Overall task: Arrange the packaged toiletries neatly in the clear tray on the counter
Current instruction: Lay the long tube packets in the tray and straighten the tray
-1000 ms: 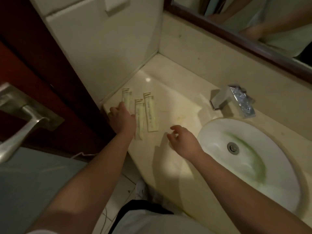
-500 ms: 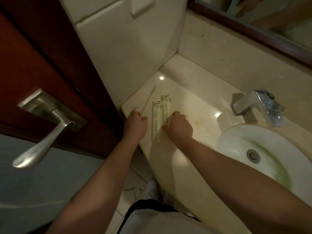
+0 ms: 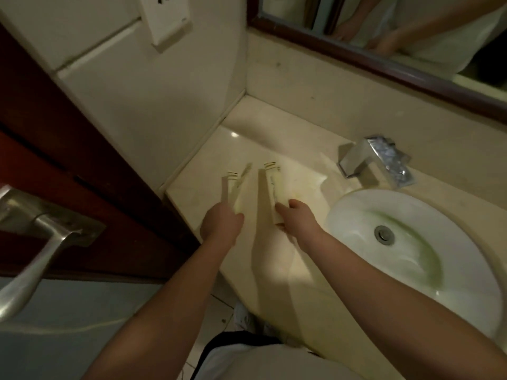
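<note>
Two long cream toiletry packets with dark stripes at their far ends are in my hands over the counter's left end. My left hand grips the near end of the left packet, which is lifted and blurred. My right hand holds the near end of the right packet, also raised off the counter with its shadow beside it. Whether either hand holds more than one packet I cannot tell. No clear tray shows in this view.
The beige counter meets a cream wall on the left and a backsplash under a framed mirror. A chrome faucet and white oval sink lie to the right. A dark wooden door with a metal handle stands at the left.
Both hands have closed on the packets and lifted them off the counter; the left and right packets have drawn apart. The camera has shifted, so the sink appears further right.
</note>
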